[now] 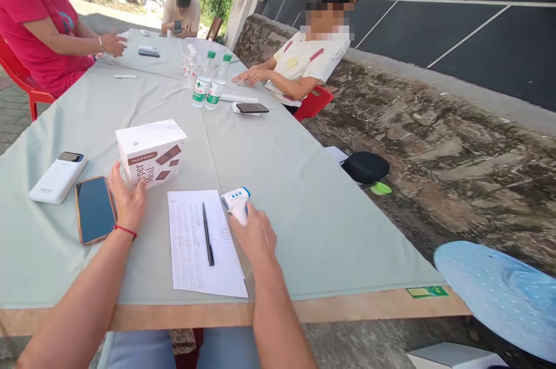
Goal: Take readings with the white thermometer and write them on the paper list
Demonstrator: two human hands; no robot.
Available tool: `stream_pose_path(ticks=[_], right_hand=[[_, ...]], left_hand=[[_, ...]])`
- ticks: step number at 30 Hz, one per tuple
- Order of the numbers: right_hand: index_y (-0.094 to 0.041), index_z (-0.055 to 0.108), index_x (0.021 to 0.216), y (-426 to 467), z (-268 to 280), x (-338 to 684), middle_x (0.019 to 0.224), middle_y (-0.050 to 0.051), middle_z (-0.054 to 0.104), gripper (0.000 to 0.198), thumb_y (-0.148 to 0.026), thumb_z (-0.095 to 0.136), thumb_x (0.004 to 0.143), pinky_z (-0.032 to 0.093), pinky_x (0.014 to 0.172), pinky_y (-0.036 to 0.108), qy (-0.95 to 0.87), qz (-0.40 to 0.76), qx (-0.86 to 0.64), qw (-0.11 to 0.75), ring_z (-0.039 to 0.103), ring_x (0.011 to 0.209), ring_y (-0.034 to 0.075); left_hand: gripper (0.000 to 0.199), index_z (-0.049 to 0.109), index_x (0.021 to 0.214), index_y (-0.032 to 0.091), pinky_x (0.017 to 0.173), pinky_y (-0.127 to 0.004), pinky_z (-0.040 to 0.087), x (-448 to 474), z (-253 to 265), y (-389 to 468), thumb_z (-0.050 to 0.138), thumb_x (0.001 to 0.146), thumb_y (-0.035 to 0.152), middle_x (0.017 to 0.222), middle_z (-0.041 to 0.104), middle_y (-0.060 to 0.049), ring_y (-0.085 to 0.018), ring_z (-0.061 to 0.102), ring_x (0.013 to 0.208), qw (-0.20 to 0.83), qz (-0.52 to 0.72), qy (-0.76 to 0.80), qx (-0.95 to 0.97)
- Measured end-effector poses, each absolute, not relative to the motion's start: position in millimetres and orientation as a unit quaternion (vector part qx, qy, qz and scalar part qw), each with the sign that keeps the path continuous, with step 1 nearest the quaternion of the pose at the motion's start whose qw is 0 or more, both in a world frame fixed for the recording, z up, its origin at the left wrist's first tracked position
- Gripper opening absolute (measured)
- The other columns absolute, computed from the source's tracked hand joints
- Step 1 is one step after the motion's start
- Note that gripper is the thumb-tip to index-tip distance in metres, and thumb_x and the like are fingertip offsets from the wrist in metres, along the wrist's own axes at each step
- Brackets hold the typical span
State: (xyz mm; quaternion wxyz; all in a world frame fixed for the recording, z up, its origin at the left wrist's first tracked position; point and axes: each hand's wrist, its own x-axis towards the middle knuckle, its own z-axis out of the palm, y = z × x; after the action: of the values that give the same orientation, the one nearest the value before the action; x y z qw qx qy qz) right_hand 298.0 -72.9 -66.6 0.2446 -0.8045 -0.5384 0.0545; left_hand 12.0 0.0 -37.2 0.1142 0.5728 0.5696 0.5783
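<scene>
My right hand (254,234) grips a white and blue infrared thermometer (236,201), its head pointing left over the table. My left hand (127,198) rests against the front of a white and brown "Super Meal" box (150,152), fingers curled on its lower edge. Between my hands lies a handwritten sheet of paper (191,241) with a black pen (207,234) on it. A red cord circles my left wrist.
A phone in an orange case (94,208) and a white power bank (58,177) lie at the left. Water bottles (204,79), another phone (252,108) and three seated people are farther along the grey-green tablecloth (304,195). A stone wall runs along the right; a blue hat (499,291) sits near.
</scene>
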Motion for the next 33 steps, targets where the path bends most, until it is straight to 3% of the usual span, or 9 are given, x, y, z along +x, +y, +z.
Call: stream_pose_path(ticks=[4, 6, 9, 15, 20, 24, 27, 30, 33], right_hand=[[-0.016, 0.062, 0.107, -75, -69, 290, 0.109, 0.015, 0.058, 0.033, -0.035, 0.059, 0.081, 0.044, 0.078, 0.041, -0.575, -0.032, -0.737, 0.354, 0.054, 0.096, 0.030], [-0.017, 0.061, 0.105, -78, -70, 279, 0.099, 0.011, 0.061, 0.028, -0.037, 0.053, 0.087, 0.046, 0.073, 0.037, -0.610, 0.017, -0.690, 0.390, 0.057, 0.083, 0.024], [-0.017, 0.058, 0.108, -84, -73, 260, 0.084, 0.005, 0.062, 0.029, -0.040, 0.052, 0.091, 0.046, 0.064, 0.031, -0.675, 0.096, -0.633, 0.366, 0.057, 0.070, 0.020], [-0.014, 0.061, 0.111, -86, -75, 247, 0.081, 0.008, 0.060, 0.028, -0.027, 0.049, 0.089, 0.044, 0.061, 0.032, -0.727, 0.055, -0.606, 0.318, 0.058, 0.073, 0.022], [-0.016, 0.061, 0.123, -86, -61, 259, 0.076, 0.003, 0.059, 0.042, -0.027, 0.042, 0.087, 0.046, 0.064, 0.030, -0.675, 0.202, -0.601, 0.377, 0.056, 0.067, 0.018], [-0.019, 0.066, 0.113, -88, -37, 271, 0.086, 0.004, 0.061, 0.037, -0.033, 0.043, 0.088, 0.047, 0.068, 0.030, -0.588, 0.337, -0.558, 0.480, 0.057, 0.075, 0.017], [-0.022, 0.060, 0.118, -88, -26, 273, 0.082, 0.002, 0.058, 0.038, -0.035, 0.055, 0.083, 0.047, 0.065, 0.029, -0.552, 0.423, -0.481, 0.534, 0.056, 0.074, 0.017], [-0.023, 0.058, 0.107, -90, -30, 267, 0.073, 0.000, 0.053, 0.033, -0.040, 0.064, 0.080, 0.045, 0.059, 0.028, -0.555, 0.430, -0.441, 0.559, 0.054, 0.066, 0.016], [-0.020, 0.060, 0.093, -95, -41, 257, 0.062, -0.001, 0.050, 0.029, -0.047, 0.052, 0.090, 0.045, 0.057, 0.029, -0.561, 0.396, -0.461, 0.562, 0.051, 0.059, 0.016]], left_hand=[[0.063, 0.035, 0.135, 0.015, 0.107, -0.047, 0.036, 22, -29, -13, 0.064, 0.080, 0.026, 0.131, 0.036, -0.017, -0.028, 0.034, 0.129, -0.047, 0.588, 0.544, 0.596], [0.056, 0.038, 0.131, 0.016, 0.104, -0.044, 0.039, 30, -22, -20, 0.062, 0.081, 0.022, 0.124, 0.039, -0.015, -0.025, 0.039, 0.123, -0.094, 0.584, 0.498, 0.634], [0.044, 0.043, 0.126, 0.018, 0.100, -0.041, 0.041, 42, -16, -28, 0.057, 0.084, 0.017, 0.116, 0.044, -0.012, -0.023, 0.044, 0.116, -0.114, 0.562, 0.440, 0.691], [0.018, 0.055, 0.110, 0.018, 0.087, -0.036, 0.045, 49, -24, -34, 0.051, 0.093, 0.023, 0.108, 0.056, -0.009, -0.019, 0.053, 0.100, 0.000, 0.414, 0.379, 0.828], [0.038, 0.062, 0.112, 0.022, 0.096, -0.042, 0.044, 49, -39, -33, 0.066, 0.084, 0.048, 0.120, 0.057, -0.009, -0.025, 0.052, 0.111, 0.131, 0.236, 0.317, 0.909], [0.041, 0.067, 0.108, 0.023, 0.101, -0.045, 0.040, 50, -44, -33, 0.075, 0.076, 0.048, 0.122, 0.056, -0.008, -0.026, 0.049, 0.116, 0.163, 0.175, 0.311, 0.920], [0.039, 0.068, 0.107, 0.024, 0.103, -0.047, 0.037, 50, -43, -34, 0.077, 0.075, 0.045, 0.121, 0.057, -0.008, -0.026, 0.048, 0.114, 0.154, 0.165, 0.318, 0.921], [0.039, 0.069, 0.106, 0.024, 0.103, -0.047, 0.036, 51, -42, -35, 0.078, 0.073, 0.044, 0.120, 0.057, -0.008, -0.027, 0.048, 0.114, 0.154, 0.164, 0.322, 0.920], [0.039, 0.069, 0.105, 0.024, 0.103, -0.047, 0.036, 51, -41, -35, 0.078, 0.073, 0.044, 0.120, 0.057, -0.008, -0.027, 0.048, 0.113, 0.161, 0.166, 0.324, 0.917]])
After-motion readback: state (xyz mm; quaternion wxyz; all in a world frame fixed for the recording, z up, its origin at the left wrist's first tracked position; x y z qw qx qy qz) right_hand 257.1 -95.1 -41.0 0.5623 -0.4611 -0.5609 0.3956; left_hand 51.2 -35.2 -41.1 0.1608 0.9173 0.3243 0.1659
